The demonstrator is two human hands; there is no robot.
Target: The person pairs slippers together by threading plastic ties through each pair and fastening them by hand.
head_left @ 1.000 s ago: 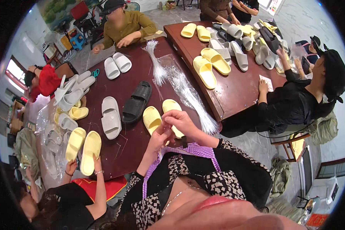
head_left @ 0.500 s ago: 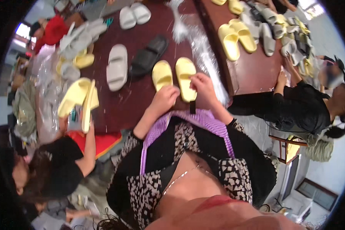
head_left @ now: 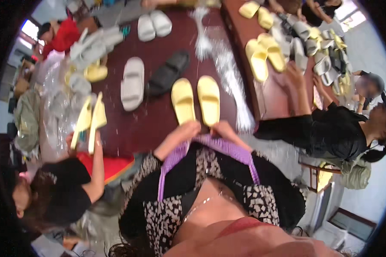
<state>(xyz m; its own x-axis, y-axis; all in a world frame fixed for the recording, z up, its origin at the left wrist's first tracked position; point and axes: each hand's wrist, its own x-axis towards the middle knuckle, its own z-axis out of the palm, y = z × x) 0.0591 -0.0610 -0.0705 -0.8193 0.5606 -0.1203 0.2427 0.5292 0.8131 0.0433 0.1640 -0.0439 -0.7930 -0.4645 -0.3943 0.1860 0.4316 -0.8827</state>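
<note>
Just beyond both hands, two yellow slides [head_left: 196, 101] lay side by side, soles down, on the dark red tabletop [head_left: 150, 124]. Left hand [head_left: 187, 129] and right hand [head_left: 221, 129] sat at their heels, fingers curled, gripping a purple strap [head_left: 210, 143].

Premises are a footwear packing workshop. Dark red worktables [head_left: 158, 124] carry many loose slippers: yellow pairs [head_left: 196, 99], grey ones [head_left: 132, 83], plus clear plastic bags [head_left: 58, 107]. Several workers sit alongside.
</note>
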